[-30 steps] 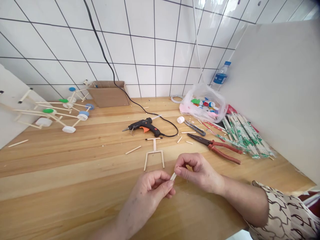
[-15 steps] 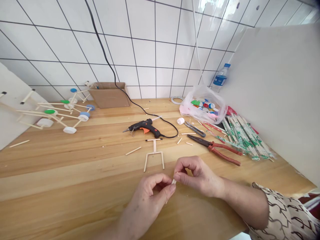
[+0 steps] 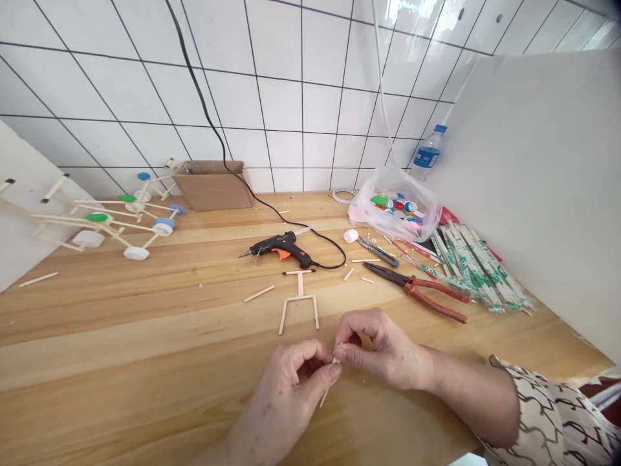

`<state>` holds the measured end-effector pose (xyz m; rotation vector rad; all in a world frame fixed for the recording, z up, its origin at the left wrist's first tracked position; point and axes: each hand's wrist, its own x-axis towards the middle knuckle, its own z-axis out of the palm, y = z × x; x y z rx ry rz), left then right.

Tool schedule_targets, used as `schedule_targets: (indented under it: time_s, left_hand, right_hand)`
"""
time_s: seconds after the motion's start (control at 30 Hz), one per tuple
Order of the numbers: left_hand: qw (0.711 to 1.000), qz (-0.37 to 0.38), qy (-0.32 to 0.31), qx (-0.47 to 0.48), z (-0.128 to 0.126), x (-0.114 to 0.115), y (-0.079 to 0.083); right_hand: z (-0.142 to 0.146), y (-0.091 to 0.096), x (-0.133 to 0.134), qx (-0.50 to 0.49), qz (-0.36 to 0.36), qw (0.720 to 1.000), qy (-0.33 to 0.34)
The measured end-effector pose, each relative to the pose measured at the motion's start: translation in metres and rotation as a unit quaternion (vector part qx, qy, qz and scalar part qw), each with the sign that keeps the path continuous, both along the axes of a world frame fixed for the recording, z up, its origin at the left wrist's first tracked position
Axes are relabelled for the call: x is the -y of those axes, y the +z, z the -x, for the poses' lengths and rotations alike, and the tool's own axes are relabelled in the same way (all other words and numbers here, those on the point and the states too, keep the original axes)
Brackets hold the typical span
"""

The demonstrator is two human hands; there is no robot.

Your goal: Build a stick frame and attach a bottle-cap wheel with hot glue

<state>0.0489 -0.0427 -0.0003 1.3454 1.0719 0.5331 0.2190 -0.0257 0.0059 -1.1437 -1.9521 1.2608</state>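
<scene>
Left hand (image 3: 297, 383): pinching a stick (image 3: 324, 397) at 6 o'clock.
Right hand (image 3: 376, 349): pinching near its top.
Stick step: I think I'm lining it up.
Next stick move: may need gentle care.

- A craft workspace is suggested by the glue gun (image 3: 290, 247) laid at centre and pliers (image 3: 418, 285) right of centre.
- A tiled wall (image 3: 276, 103) is seen above.

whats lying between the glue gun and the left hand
In the head view, a small wooden-stick frame lies between the hot glue gun and the left hand, touching neither.
</scene>
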Motion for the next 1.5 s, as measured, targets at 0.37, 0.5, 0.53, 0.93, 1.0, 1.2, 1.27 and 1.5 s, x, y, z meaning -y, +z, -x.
schedule_targets:
  time_s: [0.37,0.5,0.53,0.93,1.0,1.2,1.27,1.5]
  left_hand:
    - [1.0,0.011,0.01,0.003,0.0,-0.001,-0.002]
    - [1.0,0.012,0.016,0.003,0.001,-0.002,-0.003]
    - [1.0,0.015,0.016,0.005,0.001,-0.002,-0.003]
    - [0.998,0.034,0.028,0.043,0.001,-0.006,-0.002]
    - [0.999,0.029,0.026,0.035,0.001,-0.006,-0.003]
    - [1.0,0.022,0.002,0.021,-0.001,-0.006,-0.003]
    - [1.0,0.022,-0.003,0.021,-0.002,-0.005,-0.005]
    - [0.999,0.026,-0.004,0.029,-0.001,-0.003,-0.008]
  right_hand:
    - [-0.001,-0.004,-0.003,-0.003,0.023,1.0,-0.004]
    - [-0.002,-0.003,-0.003,-0.009,0.043,0.999,-0.003]
    - [-0.002,-0.003,-0.004,-0.015,0.049,0.999,-0.005]
    - [-0.015,-0.003,-0.013,-0.05,0.008,0.991,-0.12]
    - [-0.013,-0.002,-0.011,-0.012,0.032,0.998,-0.061]
    - [-0.002,-0.007,-0.005,-0.013,0.051,0.999,0.007]
    - [-0.002,-0.008,-0.005,-0.008,0.038,0.999,0.018]
    - [-0.005,-0.008,-0.005,0.009,0.005,1.0,0.024]
